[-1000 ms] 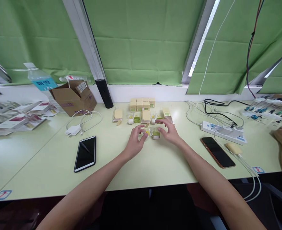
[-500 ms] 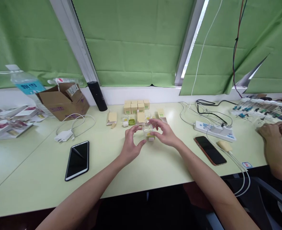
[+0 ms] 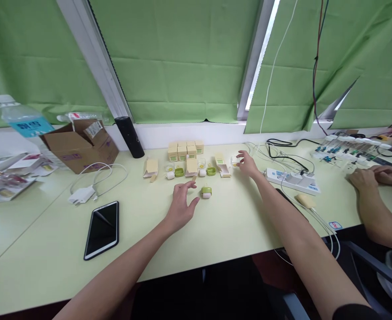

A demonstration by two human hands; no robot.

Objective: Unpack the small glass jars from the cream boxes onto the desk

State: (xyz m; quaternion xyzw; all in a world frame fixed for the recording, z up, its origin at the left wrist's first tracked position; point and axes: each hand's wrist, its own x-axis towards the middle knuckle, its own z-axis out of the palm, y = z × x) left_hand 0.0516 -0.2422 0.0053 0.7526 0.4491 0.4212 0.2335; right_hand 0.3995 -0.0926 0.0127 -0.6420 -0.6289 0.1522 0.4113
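My left hand (image 3: 181, 205) is just above the table, thumb and fingers apart, holding nothing. Right beside its fingertips lies a small green case with a white part inside (image 3: 206, 192). My right hand (image 3: 248, 164) reaches farther out to the right, its fingers closed on the edge of a small clear plastic container (image 3: 234, 162). Between the hands and the wall stand opened cardboard boxes, one on the left (image 3: 151, 168), one in the middle (image 3: 191, 166) and one on the right (image 3: 223, 166). Green trays (image 3: 179, 172) and white pieces (image 3: 170, 175) sit among them.
Several closed small boxes (image 3: 182, 152) stand at the back. Phones lie left (image 3: 101, 230) and right, the right one partly under my forearm. A power strip (image 3: 292, 181) with cables, a carton (image 3: 79, 144) and a black cylinder (image 3: 129, 137) are around. Another person's hands (image 3: 365, 180) rest at far right.
My right hand has moved right and away with the clear container, from above the green case to beside the right opened box. My left hand stays near the case, now uncovered.
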